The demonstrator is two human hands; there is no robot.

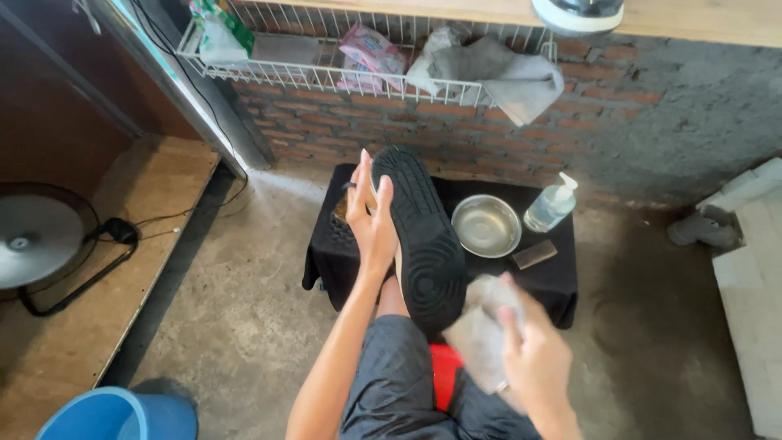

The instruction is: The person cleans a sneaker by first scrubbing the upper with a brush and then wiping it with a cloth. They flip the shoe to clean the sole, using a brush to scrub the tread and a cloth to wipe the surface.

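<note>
My left hand [371, 216] grips a shoe [419, 236] by its side, black sole turned up toward me, toe pointing away. My right hand [533, 354] holds a grey cloth [481, 330] bunched in its fingers, right beside the heel end of the sole. Both are above my lap and the near edge of a low table covered in black cloth [554, 281].
On the black table stand a steel bowl [486, 226], a clear pump bottle [551, 204] and a small brown block [534, 254]. A white wire rack [326, 77] with cloths and packets hangs on the brick wall. A blue bucket [114, 415] sits bottom left, a fan [32, 236] at left.
</note>
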